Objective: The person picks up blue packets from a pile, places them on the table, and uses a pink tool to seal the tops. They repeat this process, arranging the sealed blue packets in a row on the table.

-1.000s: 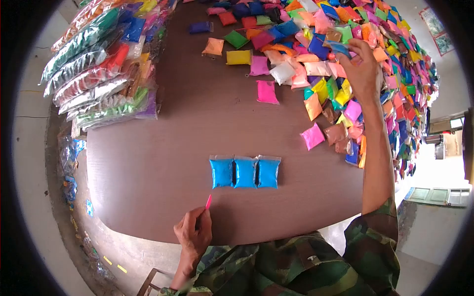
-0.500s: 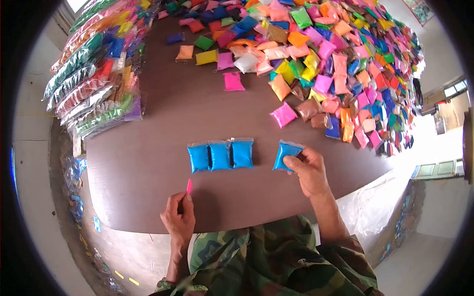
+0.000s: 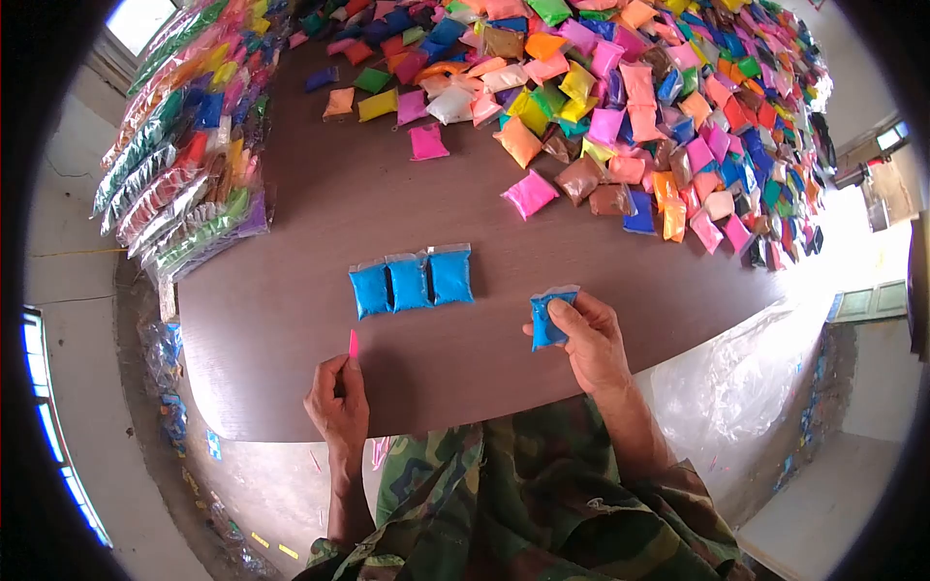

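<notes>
Between the thumb and fingers of my right hand point(image 3: 593, 339) is a small clear packet filled with blue material point(image 3: 549, 320), held above the table's near right part. My left hand point(image 3: 337, 395) is closed in a pinch on a thin pink strip point(image 3: 354, 344), which points up from the fingertips. Three more blue packets point(image 3: 410, 283) lie side by side in a row on the table, between my hands and a little farther away.
A large heap of small packets in many colours point(image 3: 620, 126) covers the far and right part of the brown table point(image 3: 320, 232). Stacked larger bags of coloured packets point(image 3: 184, 155) stand at the left edge. A single pink packet point(image 3: 530, 195) lies before the heap.
The view has shifted, so the table's contents appear higher and farther left. My right hand has turned the blue packet slightly more upright. Both hands keep their hold.
</notes>
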Motion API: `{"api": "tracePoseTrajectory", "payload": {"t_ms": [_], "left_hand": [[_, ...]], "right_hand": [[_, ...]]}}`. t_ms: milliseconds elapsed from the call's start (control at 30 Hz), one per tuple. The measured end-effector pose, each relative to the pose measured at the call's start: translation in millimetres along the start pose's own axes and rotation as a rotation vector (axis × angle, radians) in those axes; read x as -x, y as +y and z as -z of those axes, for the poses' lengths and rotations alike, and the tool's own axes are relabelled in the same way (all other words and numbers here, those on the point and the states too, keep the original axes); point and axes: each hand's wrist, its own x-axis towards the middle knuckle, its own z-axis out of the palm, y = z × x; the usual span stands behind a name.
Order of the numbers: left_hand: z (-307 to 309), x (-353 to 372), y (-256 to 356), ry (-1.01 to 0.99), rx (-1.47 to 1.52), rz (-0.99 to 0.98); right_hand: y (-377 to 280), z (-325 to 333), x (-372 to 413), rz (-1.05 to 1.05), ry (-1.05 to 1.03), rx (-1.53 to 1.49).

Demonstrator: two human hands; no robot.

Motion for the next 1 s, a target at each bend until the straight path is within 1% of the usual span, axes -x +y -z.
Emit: {"api": "tracePoseTrajectory", "payload": {"t_ms": [100,200,300,400,500,533,633,700,767,800,900,1000], "left_hand": [[-1,0,-3,0.009,-0.013,-0.007],[-1,0,-1,0.014,-0.021,-0.016],[-3,0,-2,0.028,-0.025,-0.043],[-3,1,-4,0.03,-0.045,-0.053],[-1,3,-5,0.022,-0.064,-0.036],[-1,4,-5,0.018,-0.068,-0.029],[-5,14,15,-0.008,-0.062,-0.113],[-13,25,47,-0.098,-0.012,-0.186],[-22,37,73,-0.265,0.046,-0.188],[-34,41,81,-0.261,0.097,-0.291],[-61,51,98,-0.308,0.157,-0.372],[-73,49,108,-0.346,0.13,-0.432]], "right_hand": [[0,1,0,0.025,-0.008,0.017],[-9,0,6,-0.076,0.018,0.167],[-14,-5,13,0.178,0.067,0.753],[-18,-7,22,0.131,0.068,0.982],[-14,-4,29,0.393,0.048,1.075],[-15,-5,33,0.408,0.059,1.123],[-21,-7,41,0.45,0.096,1.229],[-19,-6,47,0.473,0.11,1.241],[-15,-5,51,0.468,0.144,1.259],[-14,-4,52,0.466,0.163,1.269],[-14,-3,55,0.446,0.174,1.283],[-5,2,55,0.617,0.174,1.344]]}}
